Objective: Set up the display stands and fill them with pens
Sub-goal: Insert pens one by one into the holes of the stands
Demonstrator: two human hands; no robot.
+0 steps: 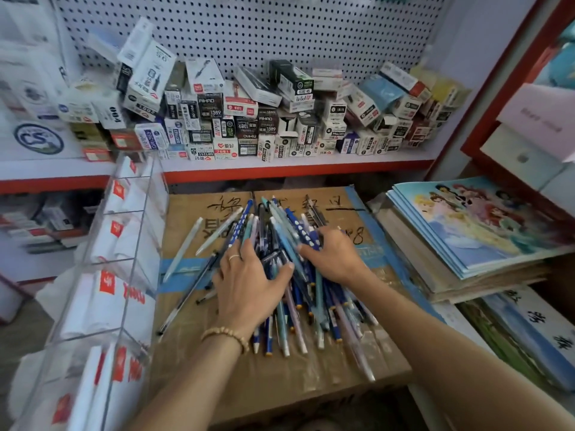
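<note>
Left hand (249, 284) — thin ring on finger, beaded bracelet (225, 335) at wrist; both forearms bare, sleeveless.

Pens (289, 259) lie on a carton (273, 377), the stand (124, 259) seemingly touching its left.

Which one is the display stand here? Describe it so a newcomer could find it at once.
Start at the cardboard box in the middle, where the pile of pens lies. Directly to its left stands the display stand. Unlike the cardboard pen boxes on the shelf behind, it is clear plastic with stepped compartments.
</note>
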